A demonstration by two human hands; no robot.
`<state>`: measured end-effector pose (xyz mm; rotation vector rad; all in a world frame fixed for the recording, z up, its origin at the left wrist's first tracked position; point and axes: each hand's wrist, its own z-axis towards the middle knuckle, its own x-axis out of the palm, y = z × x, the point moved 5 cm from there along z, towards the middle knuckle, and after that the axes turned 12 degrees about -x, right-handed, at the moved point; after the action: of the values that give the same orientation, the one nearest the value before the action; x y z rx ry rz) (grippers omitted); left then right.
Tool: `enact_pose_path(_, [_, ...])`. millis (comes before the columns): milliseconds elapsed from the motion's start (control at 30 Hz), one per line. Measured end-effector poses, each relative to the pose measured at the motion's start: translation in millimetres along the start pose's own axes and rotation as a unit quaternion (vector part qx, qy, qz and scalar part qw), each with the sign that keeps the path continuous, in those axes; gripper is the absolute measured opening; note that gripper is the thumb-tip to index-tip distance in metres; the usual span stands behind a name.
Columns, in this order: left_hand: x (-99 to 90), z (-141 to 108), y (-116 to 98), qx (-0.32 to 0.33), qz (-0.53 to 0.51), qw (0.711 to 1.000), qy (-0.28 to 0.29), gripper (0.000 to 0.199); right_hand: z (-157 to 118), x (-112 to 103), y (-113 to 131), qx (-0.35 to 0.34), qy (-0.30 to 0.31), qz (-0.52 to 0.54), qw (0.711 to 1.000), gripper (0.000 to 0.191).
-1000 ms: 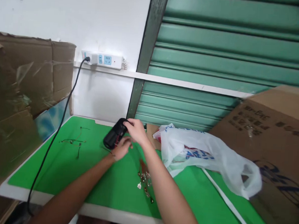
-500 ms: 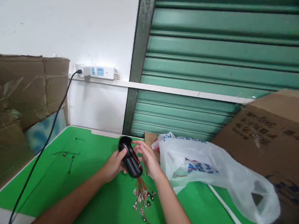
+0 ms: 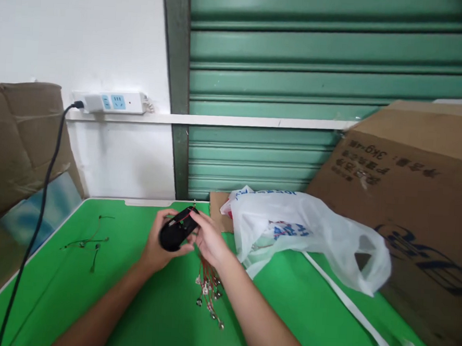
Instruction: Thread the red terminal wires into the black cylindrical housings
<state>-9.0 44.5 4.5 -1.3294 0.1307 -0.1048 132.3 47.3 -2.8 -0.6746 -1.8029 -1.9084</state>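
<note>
Both hands are gripping the black device above the green desk, left hand cradling, right hand fingers pinching its end, best kept steady so the dangling red wires avoid snagging.

A white plastic bag lies on the green bench against a big cardboard box. A power strip hangs on the wall, its black cord running down. Loose wires lie at left.
</note>
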Motion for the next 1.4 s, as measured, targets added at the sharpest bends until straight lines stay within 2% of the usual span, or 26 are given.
enact_pose_path(67, [8.1, 0, 1, -0.028, -0.016, 0.995, 0.091, 0.091, 5, -10, 7, -0.013, -0.03, -0.031, 0.999, 0.052])
enact_pose_path(100, [9.5, 0, 1, -0.049, -0.045, 0.992, 0.11, 0.096, 8, -14, 11, -0.016, -0.033, -0.045, 0.998, 0.051])
enact_pose_path(200, [9.5, 1, 4, -0.173, -0.165, 0.966, 0.1, 0.092, 9, -21, 18, -0.009, -0.011, -0.08, 0.997, 0.045])
enact_pose_path(267, [14.7, -1, 7, -0.27, -0.208, 0.931, 0.128, 0.08, 6, -17, 18, -0.017, 0.054, -0.157, 0.986, 0.038])
enact_pose_path(333, [22.4, -6, 9, -0.341, -0.211, 0.896, 0.19, 0.074, 2, -9, 18, -0.072, 0.129, -0.281, 0.948, 0.031])
enact_pose_path(400, [25.5, -9, 12, -0.374, -0.194, 0.882, 0.213, 0.077, -2, -3, 21, -0.158, 0.156, -0.406, 0.886, 0.03])
enact_pose_path(467, [23.8, -7, 15, -0.377, -0.172, 0.89, 0.189, 0.075, -4, -1, 27, -0.228, 0.132, -0.491, 0.83, 0.032])
enact_pose_path(567, [18.6, -2, 20, -0.373, -0.175, 0.902, 0.13, 0.06, -3, -8, 44, -0.274, 0.074, -0.559, 0.779, 0.036])
enact_pose_path(633, [14.5, 1, 22, -0.383, -0.195, 0.898, 0.093, 0.047, -4, -16, 54, -0.236, 0.07, -0.619, 0.746, 0.039])
enact_pose_path(667, [12.5, 3, 23, -0.388, -0.204, 0.896, 0.076, 0.041, -5, -22, 57, -0.183, 0.089, -0.655, 0.727, 0.041])
enact_pose_path(767, [9.0, 5, 24, -0.402, -0.222, 0.887, 0.043, 0.027, -18, -39, 50, 0.034, 0.214, -0.715, 0.665, 0.046])
enact_pose_path(800, [9.2, 5, 23, -0.403, -0.229, 0.885, 0.04, 0.026, -22, -43, 48, 0.078, 0.231, -0.72, 0.649, 0.046])
enact_pose_path(833, [10.0, 5, 22, -0.403, -0.236, 0.883, 0.041, 0.026, -25, -44, 47, 0.095, 0.236, -0.726, 0.639, 0.044])
enact_pose_path(900, [13.0, 4, 20, -0.398, -0.247, 0.882, 0.049, 0.03, -22, -39, 45, 0.055, 0.207, -0.732, 0.647, 0.035])
enact_pose_path(1033, [17.4, 0, 22, -0.376, -0.258, 0.889, 0.037, 0.035, -10, -16, 43, -0.149, 0.086, -0.662, 0.729, 0.025])
enact_pose_path(1100, [17.0, -1, 24, -0.363, -0.262, 0.894, 0.012, 0.031, -9, -9, 40, -0.209, 0.074, -0.619, 0.753, 0.023])
enact_pose_path(1167, [15.8, -1, 27, -0.36, -0.271, 0.893, -0.004, 0.028, -10, -9, 38, -0.217, 0.088, -0.629, 0.742, 0.022])
enact_pose_path(1267, [13.8, 0, 29, -0.362, -0.288, 0.886, 0.002, 0.032, -11, -18, 39, -0.187, 0.099, -0.696, 0.686, 0.029])
enact_pose_path(1300, [12.8, 0, 29, -0.358, -0.288, 0.888, 0.008, 0.034, -11, -20, 40, -0.184, 0.097, -0.702, 0.681, 0.034])
enact_pose_path(1333, [11.9, 1, 30, -0.349, -0.282, 0.893, 0.012, 0.035, -10, -21, 42, -0.189, 0.094, -0.689, 0.693, 0.037])
enact_pose_path(1400, [11.4, 2, 31, -0.329, -0.257, 0.909, 0.02, 0.037, -9, -17, 43, -0.215, 0.085, -0.624, 0.746, 0.035])
